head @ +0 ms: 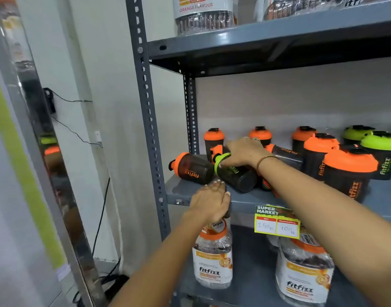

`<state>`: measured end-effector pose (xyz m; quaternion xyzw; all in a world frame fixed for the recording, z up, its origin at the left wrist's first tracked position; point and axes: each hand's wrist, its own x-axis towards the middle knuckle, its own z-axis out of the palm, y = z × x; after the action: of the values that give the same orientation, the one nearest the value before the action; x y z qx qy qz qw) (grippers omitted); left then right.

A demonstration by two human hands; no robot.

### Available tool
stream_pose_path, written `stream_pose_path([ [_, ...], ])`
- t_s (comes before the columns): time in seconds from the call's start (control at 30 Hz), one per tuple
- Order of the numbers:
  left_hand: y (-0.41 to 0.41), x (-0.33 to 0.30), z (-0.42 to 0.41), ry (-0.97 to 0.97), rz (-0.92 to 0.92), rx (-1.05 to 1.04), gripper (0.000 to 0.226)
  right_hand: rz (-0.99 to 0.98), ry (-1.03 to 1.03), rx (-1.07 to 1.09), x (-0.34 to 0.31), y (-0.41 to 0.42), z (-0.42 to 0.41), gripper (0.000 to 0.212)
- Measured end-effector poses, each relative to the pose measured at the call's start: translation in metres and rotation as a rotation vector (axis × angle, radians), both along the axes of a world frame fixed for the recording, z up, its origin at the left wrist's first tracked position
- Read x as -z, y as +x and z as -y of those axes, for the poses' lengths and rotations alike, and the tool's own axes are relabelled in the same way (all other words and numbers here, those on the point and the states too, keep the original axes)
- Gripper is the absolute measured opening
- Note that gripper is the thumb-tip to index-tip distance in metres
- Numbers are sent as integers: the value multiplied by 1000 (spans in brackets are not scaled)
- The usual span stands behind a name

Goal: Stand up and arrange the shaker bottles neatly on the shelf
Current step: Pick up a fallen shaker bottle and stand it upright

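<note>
Reaching across the front edge of the grey metal shelf (245, 201), the right hand (243, 152) lies palm-down over a toppled green-lidded shaker bottle (236, 173), fingers curled round its lid end in a grip. This bottle lies on its side near the shelf's front edge, base pointing toward the viewer. Just left of it, at the shelf's front left corner, an orange-lidded shaker bottle (191, 168) also lies on its side, its cap overhanging toward the left upright post (149, 120). A third fallen orange-lidded bottle (283, 152) lies behind the right wrist. The left hand (209, 201) hangs at the front lip of the shelf, fingers bent downward over the edge; whether it grips anything cannot be told. Along the back wall three orange-lidded bottles (214, 138) stand upright, well apart, with open shelf between them. Toward the right end, upright orange-lidded bottles (347, 171) and green-lidded bottles (380, 149) stand packed close, reaching the front edge. A yellow price tag (276, 222) hangs from the front lip. On the tier below stand clear tubs (213, 262) with orange labels.
</note>
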<state>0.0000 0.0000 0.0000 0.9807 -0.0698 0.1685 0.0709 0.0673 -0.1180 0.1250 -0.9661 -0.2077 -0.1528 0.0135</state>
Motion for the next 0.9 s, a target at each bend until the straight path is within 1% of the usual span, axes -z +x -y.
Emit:
stream_pose_path([
  [0.1, 1, 0, 1, -10, 13, -11, 59, -48, -91, 24, 5, 8, -8, 67],
  [0.2, 0, 1, 1, 2, 18, -11, 57, -83, -120, 49, 11, 12, -15, 75],
  [0.3, 0, 1, 0, 16, 36, -8, 56, -91, -118, 77, 13, 14, -20, 79],
  [0.43, -2, 2, 1, 19, 41, -7, 55, -113, -55, 52, 15, 13, -19, 74],
  [0.53, -2, 2, 2, 22, 53, -2, 55, -93, 64, 16, 12, 7, -9, 73],
  [0.6, -2, 1, 2, 20, 52, 3, 54, -36, 173, -19, 6, -1, 2, 74],
  [0.73, -3, 1, 4, 32, 48, 13, 52, 62, 436, -94, -11, -19, 27, 69],
  [0.83, -3, 1, 5, 32, 44, 27, 52, 144, 665, -105, -28, -38, 53, 77],
  [0.9, -2, 1, 5, 24, 36, 35, 58, 223, 822, -116, -41, -51, 80, 75],
])
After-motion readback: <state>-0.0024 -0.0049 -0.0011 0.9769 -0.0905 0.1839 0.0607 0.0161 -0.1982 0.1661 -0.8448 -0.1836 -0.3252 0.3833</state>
